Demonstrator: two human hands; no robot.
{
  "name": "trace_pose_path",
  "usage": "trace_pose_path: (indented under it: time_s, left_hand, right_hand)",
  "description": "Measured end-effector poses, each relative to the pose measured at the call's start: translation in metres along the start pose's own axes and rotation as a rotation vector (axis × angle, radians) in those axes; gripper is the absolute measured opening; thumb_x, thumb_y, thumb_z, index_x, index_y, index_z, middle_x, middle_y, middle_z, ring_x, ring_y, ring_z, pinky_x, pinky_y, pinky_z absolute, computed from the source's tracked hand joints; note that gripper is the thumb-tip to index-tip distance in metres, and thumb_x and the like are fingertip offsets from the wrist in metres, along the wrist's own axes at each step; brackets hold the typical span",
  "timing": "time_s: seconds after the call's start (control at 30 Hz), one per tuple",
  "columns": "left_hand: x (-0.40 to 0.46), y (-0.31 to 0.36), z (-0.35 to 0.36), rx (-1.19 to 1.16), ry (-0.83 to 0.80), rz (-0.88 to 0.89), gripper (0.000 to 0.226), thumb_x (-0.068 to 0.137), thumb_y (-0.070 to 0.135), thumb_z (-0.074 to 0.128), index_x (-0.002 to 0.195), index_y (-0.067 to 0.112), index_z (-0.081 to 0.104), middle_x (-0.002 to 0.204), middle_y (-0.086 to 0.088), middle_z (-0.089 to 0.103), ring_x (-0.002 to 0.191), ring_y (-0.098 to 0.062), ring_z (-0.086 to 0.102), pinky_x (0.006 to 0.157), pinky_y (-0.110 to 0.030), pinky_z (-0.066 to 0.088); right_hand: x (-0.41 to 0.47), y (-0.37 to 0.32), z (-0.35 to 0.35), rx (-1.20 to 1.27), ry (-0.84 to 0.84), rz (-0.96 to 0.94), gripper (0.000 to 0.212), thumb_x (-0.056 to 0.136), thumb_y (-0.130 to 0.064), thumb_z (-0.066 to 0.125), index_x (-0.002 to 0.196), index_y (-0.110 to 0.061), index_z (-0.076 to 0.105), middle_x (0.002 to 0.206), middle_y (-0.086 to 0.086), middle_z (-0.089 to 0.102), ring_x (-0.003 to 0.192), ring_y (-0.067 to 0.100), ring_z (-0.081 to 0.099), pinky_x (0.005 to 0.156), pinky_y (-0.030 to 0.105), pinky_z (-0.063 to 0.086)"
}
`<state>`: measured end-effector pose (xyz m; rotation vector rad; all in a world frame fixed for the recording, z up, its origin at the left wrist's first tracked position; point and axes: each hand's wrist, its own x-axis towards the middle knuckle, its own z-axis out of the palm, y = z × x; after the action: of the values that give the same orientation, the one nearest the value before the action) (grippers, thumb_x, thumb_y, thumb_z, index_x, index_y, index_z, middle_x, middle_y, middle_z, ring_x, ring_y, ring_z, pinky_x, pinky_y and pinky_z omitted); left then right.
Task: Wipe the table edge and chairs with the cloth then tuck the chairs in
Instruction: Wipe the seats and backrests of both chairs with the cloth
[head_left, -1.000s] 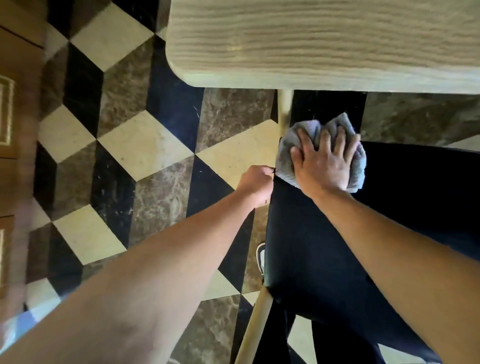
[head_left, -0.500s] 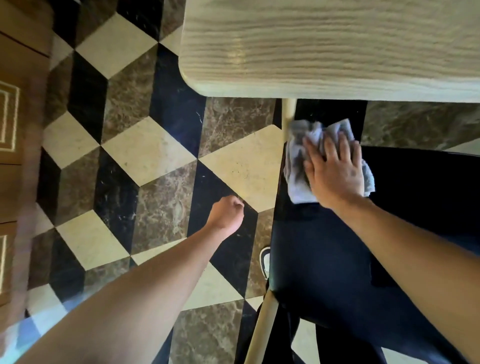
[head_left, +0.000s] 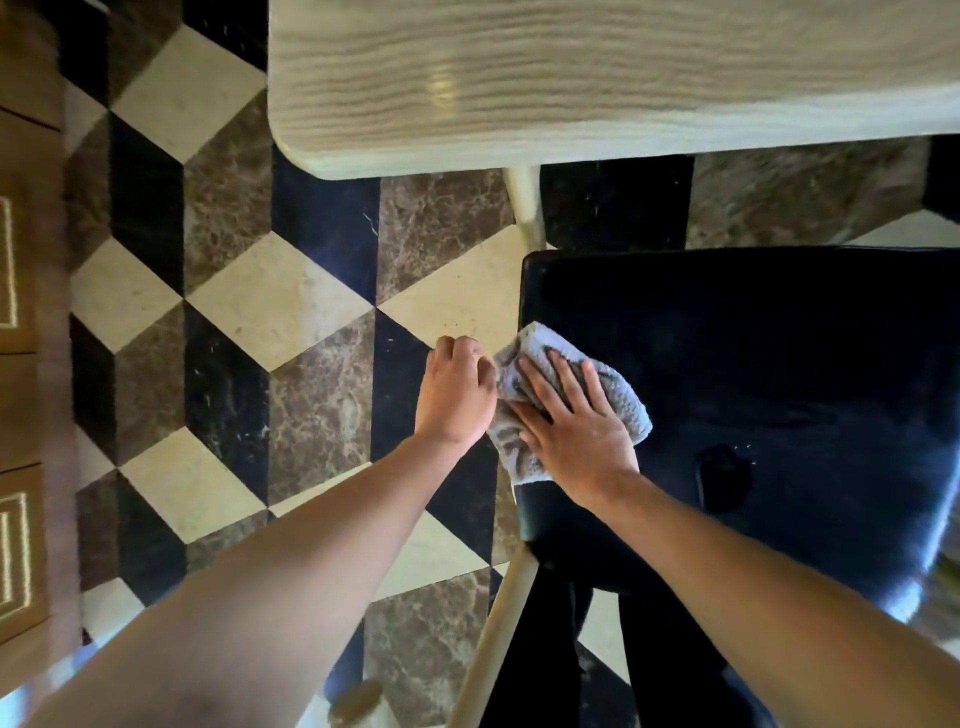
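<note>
Moved back along chair seat from far left corner to left edge near midpoint since 0.5 s ago: right hand with grey cloth. No readable writing or labels. Right palm flat on cloth, fingers straight and slightly spread, pressing cloth onto black seat, fabric bunched past fingertips and over seat edge. Left hand curled into loose fist beside cloth, back at seat edge; contact unclear. Pale wooden table beyond, apart from chair.

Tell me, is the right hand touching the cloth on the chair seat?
Touching. The head view shows the right hand lying flat on the cloth, fingers spread, pressing it onto the chair seat.
</note>
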<state>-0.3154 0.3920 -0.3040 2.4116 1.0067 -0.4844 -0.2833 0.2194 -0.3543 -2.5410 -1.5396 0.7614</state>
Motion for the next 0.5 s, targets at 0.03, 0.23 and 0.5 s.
trace_pose_path:
  time_s: [0.03, 0.23, 0.5]
  left_hand:
    - [-0.002, 0.005, 0.001, 0.035, 0.003, 0.028, 0.027, 0.099, 0.018, 0.051, 0.123, 0.006, 0.057, 0.125, -0.013, 0.052, 0.118, -0.028, 0.05, 0.103, -0.038, 0.042]
    - [-0.004, 0.06, 0.012, 0.198, -0.007, 0.22, 0.034, 0.097, 0.024, 0.052, 0.128, 0.008, 0.052, 0.127, -0.012, 0.05, 0.119, -0.03, 0.047, 0.103, -0.041, 0.039]
    - [-0.023, 0.135, 0.057, 0.242, -0.093, 0.463, 0.046, 0.095, 0.028, 0.055, 0.136, 0.009, 0.047, 0.139, -0.009, 0.045, 0.128, -0.028, 0.044, 0.106, -0.044, 0.042]
  right_hand:
    - [-0.009, 0.007, 0.003, 0.004, 0.006, 0.002, 0.056, 0.107, -0.047, 0.02, 0.161, -0.03, 0.017, 0.169, 0.003, -0.016, 0.155, 0.032, -0.015, 0.123, 0.055, -0.013]
    - [-0.081, 0.111, 0.008, -0.015, 0.08, 0.281, 0.053, 0.109, -0.044, 0.023, 0.16, -0.032, 0.018, 0.171, 0.007, -0.002, 0.156, 0.036, -0.003, 0.125, 0.057, 0.001]
    - [-0.171, 0.186, 0.009, 0.193, 0.112, 0.803, 0.052, 0.106, -0.051, 0.026, 0.157, -0.039, 0.024, 0.169, 0.005, 0.013, 0.155, 0.038, 0.001, 0.122, 0.063, 0.008]
